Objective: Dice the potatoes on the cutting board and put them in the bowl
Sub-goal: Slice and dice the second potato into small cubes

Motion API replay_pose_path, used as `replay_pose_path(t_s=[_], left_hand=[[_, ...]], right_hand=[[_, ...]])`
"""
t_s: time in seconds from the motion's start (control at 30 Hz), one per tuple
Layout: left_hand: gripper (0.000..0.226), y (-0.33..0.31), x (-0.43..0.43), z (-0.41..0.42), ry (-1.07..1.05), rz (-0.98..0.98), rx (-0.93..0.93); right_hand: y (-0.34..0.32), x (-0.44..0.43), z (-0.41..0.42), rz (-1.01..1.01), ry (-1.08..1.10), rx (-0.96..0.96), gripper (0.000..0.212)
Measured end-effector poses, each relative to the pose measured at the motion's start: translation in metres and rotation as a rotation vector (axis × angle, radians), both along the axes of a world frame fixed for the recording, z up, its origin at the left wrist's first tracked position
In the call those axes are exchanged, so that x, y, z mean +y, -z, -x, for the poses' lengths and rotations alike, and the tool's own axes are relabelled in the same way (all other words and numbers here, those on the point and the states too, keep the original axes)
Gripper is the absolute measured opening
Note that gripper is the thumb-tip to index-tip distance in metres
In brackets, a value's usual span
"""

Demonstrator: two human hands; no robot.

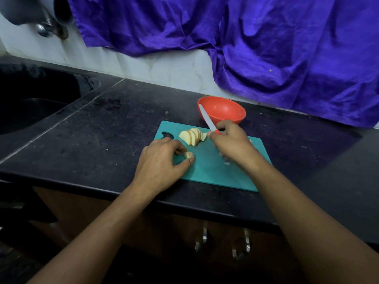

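Observation:
A teal cutting board (213, 171) lies on the black counter. Several pale potato slices (192, 135) lean together near its far left. My left hand (162, 162) pinches a small potato piece (188, 154) between thumb and fingers on the board. My right hand (231, 140) grips the red handle of a knife (207, 118), whose white blade points up and away, above the board. Just behind the board stands a red bowl (227, 111); nothing shows inside it.
A dark sink (34, 103) is sunk into the counter at the left, with a tap (47, 27) above it. Purple cloth (266, 48) hangs over the wall behind. The counter's front edge (102, 191) runs just below the board.

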State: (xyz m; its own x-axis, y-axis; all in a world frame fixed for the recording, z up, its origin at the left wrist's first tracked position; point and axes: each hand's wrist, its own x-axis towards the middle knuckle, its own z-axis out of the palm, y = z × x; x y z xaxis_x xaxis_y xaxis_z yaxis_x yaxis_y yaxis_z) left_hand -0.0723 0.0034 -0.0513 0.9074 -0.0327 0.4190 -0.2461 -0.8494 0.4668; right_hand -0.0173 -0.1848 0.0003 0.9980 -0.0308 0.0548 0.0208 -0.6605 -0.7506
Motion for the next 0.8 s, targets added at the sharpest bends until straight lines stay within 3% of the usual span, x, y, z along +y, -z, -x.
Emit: replay_pose_path(t_s=[0.07,0.17,0.37,0.8], left_hand=[[0.037,0.0,0.0,0.0,0.007,-0.007,-0.004],[0.037,-0.001,-0.001,-0.002,0.025,-0.005,0.014],[0.036,-0.003,-0.003,-0.005,0.033,0.019,0.033],[0.034,-0.001,-0.004,-0.003,0.101,0.01,-0.012]], right_hand=[[-0.001,-0.017,0.014,0.013,0.018,0.01,0.016],[0.002,-0.03,0.037,0.082,0.006,-0.005,0.019],[0.009,-0.022,0.083,0.231,-0.127,-0.05,0.046],[0.016,-0.002,0.093,0.402,-0.173,-0.103,0.048]])
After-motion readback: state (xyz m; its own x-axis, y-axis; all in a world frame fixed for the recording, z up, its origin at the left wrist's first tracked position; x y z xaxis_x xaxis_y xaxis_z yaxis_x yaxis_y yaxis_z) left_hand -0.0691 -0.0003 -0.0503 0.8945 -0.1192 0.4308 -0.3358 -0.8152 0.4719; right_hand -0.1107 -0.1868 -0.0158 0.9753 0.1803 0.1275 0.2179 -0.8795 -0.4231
